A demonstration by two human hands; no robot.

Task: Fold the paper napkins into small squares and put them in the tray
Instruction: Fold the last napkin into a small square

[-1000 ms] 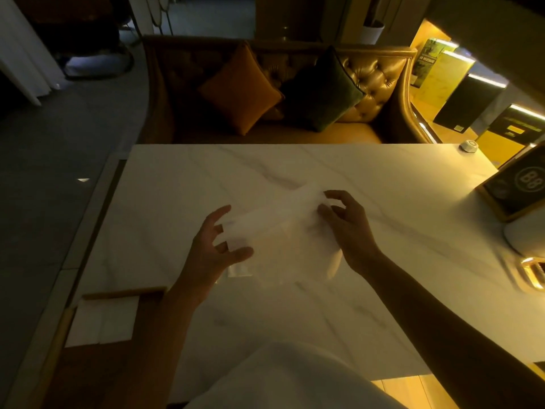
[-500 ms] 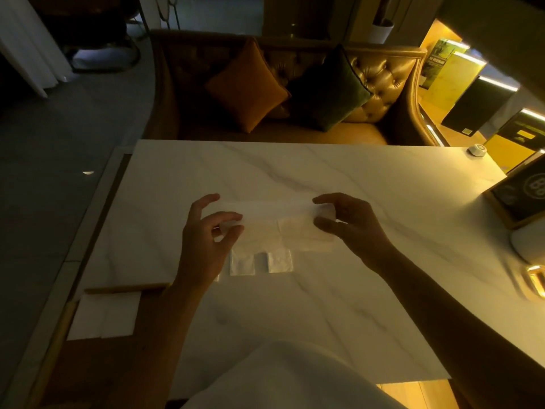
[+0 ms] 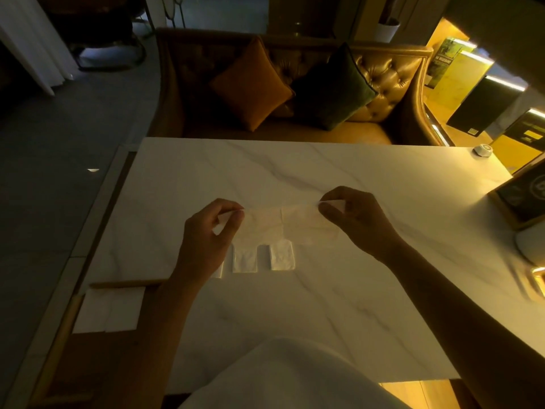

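A thin white paper napkin (image 3: 283,225) is stretched out flat, just above the white marble table (image 3: 295,320). My left hand (image 3: 206,240) pinches its left end and my right hand (image 3: 354,219) pinches its right end. Just in front of it lie small folded napkin squares (image 3: 244,258) (image 3: 282,255) side by side on the table; a third one is half hidden behind my left wrist. At the near left a wooden tray (image 3: 124,283) holds a flat white napkin (image 3: 109,309).
A framed dark sign (image 3: 522,193) and a white object stand at the table's right edge. A small round white item (image 3: 482,149) sits at the far right corner. Beyond the table is a tufted sofa with an orange cushion (image 3: 250,87) and a green cushion (image 3: 333,87).
The napkin went from loosely crumpled between my hands to pulled out flat and wide. Both hands moved apart, each pinching one end.
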